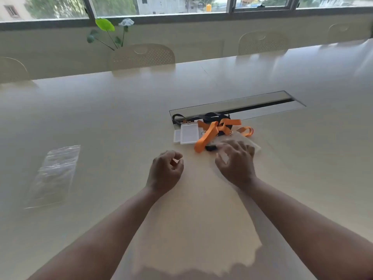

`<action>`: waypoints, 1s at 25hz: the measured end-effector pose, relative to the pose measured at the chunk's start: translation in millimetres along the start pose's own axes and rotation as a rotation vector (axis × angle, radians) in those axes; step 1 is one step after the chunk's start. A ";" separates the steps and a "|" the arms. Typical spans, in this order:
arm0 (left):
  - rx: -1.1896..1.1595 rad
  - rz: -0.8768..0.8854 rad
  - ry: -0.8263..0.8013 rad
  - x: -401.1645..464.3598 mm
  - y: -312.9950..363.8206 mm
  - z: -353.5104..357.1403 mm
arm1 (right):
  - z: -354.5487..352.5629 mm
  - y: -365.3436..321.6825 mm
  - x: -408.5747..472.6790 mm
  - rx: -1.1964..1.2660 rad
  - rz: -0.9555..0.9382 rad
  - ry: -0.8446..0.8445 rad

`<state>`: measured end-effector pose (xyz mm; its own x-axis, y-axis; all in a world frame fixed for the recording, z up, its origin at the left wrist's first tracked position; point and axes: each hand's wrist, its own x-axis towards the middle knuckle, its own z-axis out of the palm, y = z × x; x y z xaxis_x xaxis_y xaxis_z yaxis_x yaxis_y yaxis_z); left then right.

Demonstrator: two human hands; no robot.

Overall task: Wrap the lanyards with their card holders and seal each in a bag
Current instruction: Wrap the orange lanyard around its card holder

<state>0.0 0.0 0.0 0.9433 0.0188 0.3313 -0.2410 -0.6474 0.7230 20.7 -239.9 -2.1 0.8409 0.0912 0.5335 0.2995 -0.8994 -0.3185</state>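
Both forearms reach in from six o'clock over the pale table (121,110). Left hand (164,171) hangs loosely curled, holding nothing; right hand (236,160), blurred, spreads its fingers over a clear bag (251,145). Tangled orange and black lanyards (214,128) with white card holders (188,133) lie at twelve o'clock, against the cable slot (252,105). Spare bags (54,174) lie at nine o'clock.

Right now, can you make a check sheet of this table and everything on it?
Surface: pale table, with a long slot cover.
Job's things: orange lanyards tangled with black lanyards; white card holders beside them; clear bags far left.
Clutter: nothing seen.
Hands: left hand loosely curled, holding nothing; right hand blurred, fingers spread over a clear bag.
Cables: nothing seen.
Surroundings: chairs, a plant, windows.
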 end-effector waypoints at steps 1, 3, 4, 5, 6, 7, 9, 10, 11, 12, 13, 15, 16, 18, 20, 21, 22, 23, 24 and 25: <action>0.041 -0.005 -0.012 3.0 -0.2 3.2 | -0.4 8.5 4.1 -0.018 0.066 -0.003; 0.147 0.032 -0.046 5.4 -0.1 7.3 | -1.3 24.7 12.6 -0.061 0.268 -0.033; 0.191 0.064 -0.073 4.4 0.4 10.3 | -3.2 33.8 15.8 -0.061 0.383 -0.071; 0.216 0.104 -0.091 3.9 -1.0 12.6 | -2.5 42.4 19.9 -0.052 0.471 -0.107; 0.227 0.124 -0.096 3.5 -1.4 13.1 | -2.1 48.4 23.2 -0.040 0.547 -0.143; 0.228 0.123 -0.091 4.0 -1.9 12.7 | -1.6 53.9 26.9 -0.012 0.608 -0.164; 0.231 0.103 -0.085 4.8 -3.0 12.1 | -2.4 58.7 32.6 0.033 0.654 -0.191; 0.231 0.097 -0.084 5.0 -2.6 12.1 | -3.8 59.2 33.6 0.024 0.644 -0.198; 0.229 0.090 -0.086 4.5 -2.4 12.1 | -4.9 59.0 33.7 0.002 0.625 -0.192; 0.225 0.089 -0.086 4.0 -2.3 12.0 | -6.7 58.4 33.1 -0.023 0.608 -0.184; 0.218 0.079 -0.089 3.4 -2.4 11.7 | -8.8 58.1 32.4 -0.028 0.605 -0.173; 0.202 0.058 -0.101 2.4 -1.5 10.5 | -14.3 54.1 30.5 0.042 0.649 -0.133; 0.201 0.050 -0.105 2.6 -0.4 9.0 | -19.1 49.4 30.8 0.112 0.693 -0.103; 0.175 0.014 -0.113 3.5 3.4 5.6 | -30.8 38.7 34.6 0.286 0.761 -0.021; 0.079 -0.081 -0.134 5.2 11.6 -1.2 | -47.0 27.4 42.6 0.563 0.775 0.058; -0.027 -0.138 -0.160 6.9 20.0 -6.4 | -58.1 20.3 47.3 0.724 0.772 0.084; -0.158 -0.177 -0.196 9.9 32.3 -12.0 | -70.0 12.5 52.3 0.846 0.759 0.088; -0.280 -0.182 -0.231 13.6 48.3 -17.7 | -80.6 4.5 56.9 0.916 0.734 0.065; -0.379 -0.155 -0.264 17.9 67.1 -24.0 | -90.3 -4.3 60.4 0.956 0.706 0.022; -0.474 -0.120 -0.299 22.4 86.7 -30.2 | -98.4 -13.6 62.7 0.987 0.679 -0.025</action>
<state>-6.7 -32.6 88.4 0.9772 -0.1902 0.0944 -0.1396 -0.2407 0.9605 25.0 -264.1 112.7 0.9663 -0.2570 0.0121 -0.0013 -0.0518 -0.9987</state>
